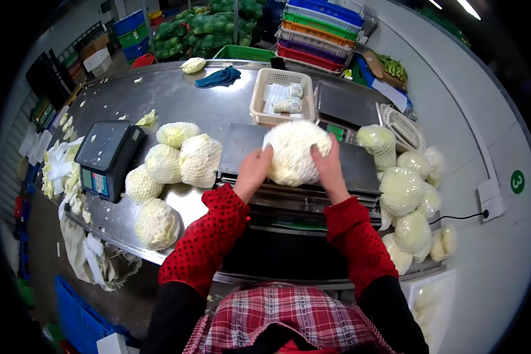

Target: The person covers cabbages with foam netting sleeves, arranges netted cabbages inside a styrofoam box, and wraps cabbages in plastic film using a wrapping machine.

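Observation:
In front of me, a pale cabbage head [297, 153] in a white foam net is held between both hands. My left hand [253, 173] presses its left side, and my right hand [331, 168] grips its right side with the thumb toward the front. The cabbage is over the flat metal plate [242, 147] of a wrapping machine. Several netted cabbages [200, 159] stand to the left of the plate. On the right, several more cabbages [402, 190] are piled up, some with shiny film over the net.
A digital scale [109, 150] stands on the left of the steel table [159, 88], near leaf scraps. Behind the machine sits a beige basket [256, 100] with label rolls. A blue cloth [218, 77] lies at the back. Stacked crates [318, 35] and a wall [454, 118] bound the right.

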A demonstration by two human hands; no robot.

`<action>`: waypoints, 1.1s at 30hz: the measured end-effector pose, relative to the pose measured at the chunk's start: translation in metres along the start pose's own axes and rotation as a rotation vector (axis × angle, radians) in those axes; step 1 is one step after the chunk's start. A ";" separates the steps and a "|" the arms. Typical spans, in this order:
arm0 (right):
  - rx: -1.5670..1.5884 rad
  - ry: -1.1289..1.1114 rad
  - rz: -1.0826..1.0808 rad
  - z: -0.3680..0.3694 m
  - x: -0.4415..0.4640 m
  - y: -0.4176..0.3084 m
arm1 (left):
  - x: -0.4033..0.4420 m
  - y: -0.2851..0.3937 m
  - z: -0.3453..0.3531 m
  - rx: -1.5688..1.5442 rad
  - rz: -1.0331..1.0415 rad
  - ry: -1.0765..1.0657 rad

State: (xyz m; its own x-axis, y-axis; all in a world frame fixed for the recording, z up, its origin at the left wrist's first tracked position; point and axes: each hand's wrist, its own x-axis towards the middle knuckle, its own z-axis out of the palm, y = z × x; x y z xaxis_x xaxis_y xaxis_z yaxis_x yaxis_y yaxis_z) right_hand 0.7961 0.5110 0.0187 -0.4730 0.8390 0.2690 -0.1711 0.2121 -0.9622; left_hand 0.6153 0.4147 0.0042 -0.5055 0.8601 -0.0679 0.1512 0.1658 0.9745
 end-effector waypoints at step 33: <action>0.285 0.224 0.306 -0.091 0.042 0.034 | 0.116 0.000 -0.011 -0.089 0.182 -0.260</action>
State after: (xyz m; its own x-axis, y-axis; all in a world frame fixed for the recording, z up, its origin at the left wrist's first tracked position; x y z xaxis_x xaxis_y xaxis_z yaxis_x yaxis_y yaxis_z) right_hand 0.8486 0.5989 -0.0062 -0.3454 0.9358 -0.0710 -0.2980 -0.1811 -0.9372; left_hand 0.5473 0.5087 -0.0009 -0.2417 0.9680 0.0676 0.1380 -0.0347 0.9898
